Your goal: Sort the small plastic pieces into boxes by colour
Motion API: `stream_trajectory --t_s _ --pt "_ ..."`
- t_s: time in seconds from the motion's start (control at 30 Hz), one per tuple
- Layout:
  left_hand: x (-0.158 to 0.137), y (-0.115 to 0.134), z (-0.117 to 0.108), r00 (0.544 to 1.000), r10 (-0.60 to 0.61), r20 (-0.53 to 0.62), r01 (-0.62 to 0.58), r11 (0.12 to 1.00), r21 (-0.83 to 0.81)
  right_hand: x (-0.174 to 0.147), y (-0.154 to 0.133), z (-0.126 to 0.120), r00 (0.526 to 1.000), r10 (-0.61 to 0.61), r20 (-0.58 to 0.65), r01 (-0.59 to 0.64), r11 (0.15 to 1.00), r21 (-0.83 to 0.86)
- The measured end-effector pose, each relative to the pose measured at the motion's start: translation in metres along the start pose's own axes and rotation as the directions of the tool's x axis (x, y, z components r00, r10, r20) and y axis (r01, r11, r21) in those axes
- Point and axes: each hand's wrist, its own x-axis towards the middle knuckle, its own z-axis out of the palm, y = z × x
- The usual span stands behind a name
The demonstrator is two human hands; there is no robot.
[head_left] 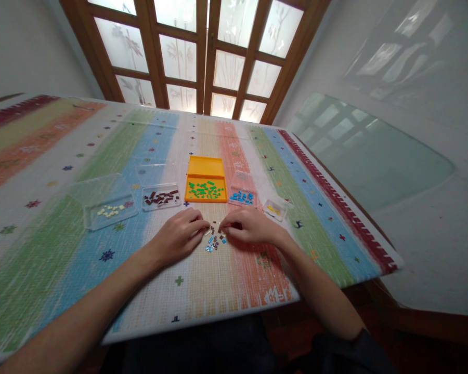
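A loose pile of small brown, blue, grey and cream building bricks (215, 240) lies on the striped tablecloth. My left hand (183, 232) rests at the pile's left side, thumb and fingers drawn together at its upper edge. Opposite it, my right hand (246, 225) is closed in a pinch at the pile's right side. Whatever either pinch holds is too small to make out. Just beyond the hands stands an orange case (206, 200) with its lid raised, holding green bricks (206, 190).
Clear boxes hold cream bricks (109, 211), brown bricks (160, 198), blue bricks (242, 197) and yellow pieces (273, 210), left to right beyond my hands. Their transparent lids stand open. The tablecloth's front edge (203, 321) runs near my body; a wall borders the right.
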Motion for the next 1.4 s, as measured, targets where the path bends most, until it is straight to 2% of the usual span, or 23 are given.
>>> stream_trajectory --t_s 0.17,0.47,0.63,0.8,0.97,1.07,1.23,1.4 --pt "0.0 0.001 -0.001 1.0 -0.014 0.009 0.014 1.0 0.005 0.002 -0.003 0.005 0.998 -0.007 0.056 0.006 0.999 0.032" --pt "0.0 0.008 -0.003 1.0 0.018 0.019 -0.016 0.997 -0.079 0.0 -0.001 0.002 1.0 -0.004 0.007 0.004 1.0 0.016" --pt "0.001 0.012 -0.005 0.995 0.018 0.094 -0.013 0.998 -0.057 -0.001 0.001 0.002 1.0 -0.016 0.022 0.015 0.999 0.044" --pt "0.002 0.013 -0.004 0.994 0.045 0.103 -0.042 0.999 -0.03 -0.001 0.001 0.003 0.996 -0.071 0.045 0.067 0.993 0.092" --pt "0.002 0.015 -0.004 0.99 0.068 0.125 -0.069 0.998 0.006 -0.002 0.002 0.004 0.996 -0.06 0.07 0.052 0.992 0.111" --pt "0.002 0.014 -0.004 0.992 0.07 0.101 -0.072 0.997 0.017 -0.001 0.003 0.004 0.997 -0.03 0.073 0.022 0.993 0.113" --pt "0.002 0.009 -0.004 0.999 0.047 -0.018 -0.046 0.997 0.06 0.0 0.002 0.004 0.999 -0.024 0.049 0.022 0.999 0.041" --pt "0.001 0.003 -0.002 1.0 -0.02 -0.017 0.021 0.997 0.079 0.0 -0.001 0.0 0.999 -0.02 0.032 0.02 1.0 -0.008"
